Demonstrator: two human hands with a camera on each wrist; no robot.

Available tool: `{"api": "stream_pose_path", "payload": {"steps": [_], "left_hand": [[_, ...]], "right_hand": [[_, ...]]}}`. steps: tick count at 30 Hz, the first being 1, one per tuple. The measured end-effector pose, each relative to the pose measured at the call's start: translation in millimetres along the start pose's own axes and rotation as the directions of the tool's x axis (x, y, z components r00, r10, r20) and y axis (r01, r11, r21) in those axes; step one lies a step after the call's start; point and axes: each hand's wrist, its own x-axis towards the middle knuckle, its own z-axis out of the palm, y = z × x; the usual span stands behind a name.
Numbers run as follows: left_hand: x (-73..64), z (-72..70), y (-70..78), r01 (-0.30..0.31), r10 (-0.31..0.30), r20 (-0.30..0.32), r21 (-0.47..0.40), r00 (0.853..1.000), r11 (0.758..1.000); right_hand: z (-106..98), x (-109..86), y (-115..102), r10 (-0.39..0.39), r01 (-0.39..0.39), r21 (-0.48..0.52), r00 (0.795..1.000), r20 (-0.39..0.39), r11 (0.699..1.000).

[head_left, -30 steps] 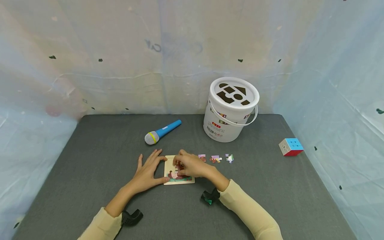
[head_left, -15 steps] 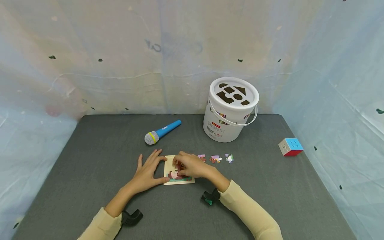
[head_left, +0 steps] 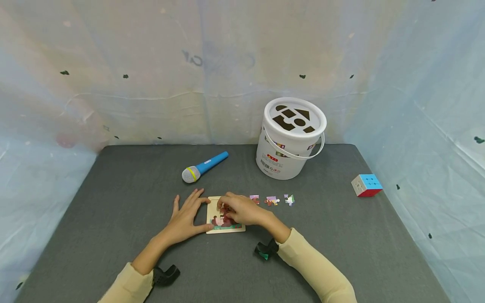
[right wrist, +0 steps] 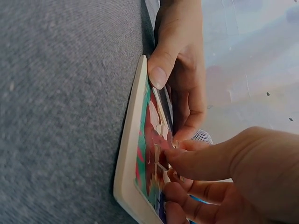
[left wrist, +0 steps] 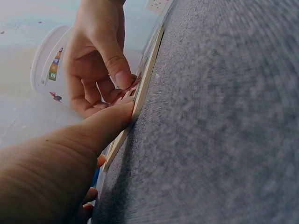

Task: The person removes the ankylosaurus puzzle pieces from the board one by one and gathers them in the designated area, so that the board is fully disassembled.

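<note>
Jigsaw time by the look of it, and well underway. Puzzle board (head_left: 214,209) flat on the grey table (head_left: 132,189), lower middle of the head view. Bottom part already filled: green strip along the lower edge, dark red and pink bits just above. Upper left of the board bare, pale wood showing. Right side mostly hidden under fingers, so no proper count of fitted pieces from here.

Left hand (head_left: 185,219) at the board's left side, fingers spread wide, thumb on the lower left corner, index fingertip by the upper left one. Nothing pinched there, more of a steadying touch at a guess. Right hand (head_left: 244,209) over the middle of the board, fingers curled in toward the thumb, seemingly pinching a puzzle piece (right wrist: 166,175). Mostly covered, so can't tell whether seated or not.

Left to do: three loose pieces (head_left: 272,201) in a row just right of the board, plus the one at the fingertips. Would call it past halfway, not finished.
</note>
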Motion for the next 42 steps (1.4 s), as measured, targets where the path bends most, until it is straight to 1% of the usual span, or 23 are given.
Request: {"api": "stream_pose_path", "payload": {"steps": [5, 13, 22, 25, 33, 42], "left_hand": [[0.1, 0.1, -0.4, -0.001, 0.001, 0.0, 0.002, 1.0, 1.0], [0.1, 0.1, -0.6, 0.001, -0.001, 0.001, 0.003, 1.0, 1.0], [-0.4, 0.1, -1.0, 0.004, -0.004, 0.003, 0.006, 1.0, 1.0], [-0.3, 0.0, -0.7, 0.003, -0.003, 0.003, 0.007, 1.0, 1.0], [-0.3, 0.1, -0.5, -0.001, 0.001, -0.002, 0.011, 1.0, 1.0], [-0.3, 0.7, -1.6, -0.006, 0.006, -0.003, 0.01, 1.0, 1.0]], "right_hand": [[-0.1, 0.3, -0.7, 0.003, -0.003, -0.003, 1.0, 0.001, 1.0], [0.7, -0.1, 1.1, -0.017, 0.017, -0.002, 1.0, -0.004, 1.0], [0.3, -1.0, 0.7, -0.033, 0.034, 0.019, 0.999, -0.032, 0.999], [0.2, -0.7, 0.3, -0.028, 0.029, 0.028, 0.999, -0.033, 0.999], [0.8, -0.2, 0.8, 0.034, -0.032, 0.082, 0.999, -0.028, 0.996], [0.4, -0.6, 0.8, 0.045, -0.043, 0.101, 0.999, -0.011, 0.994]]}}
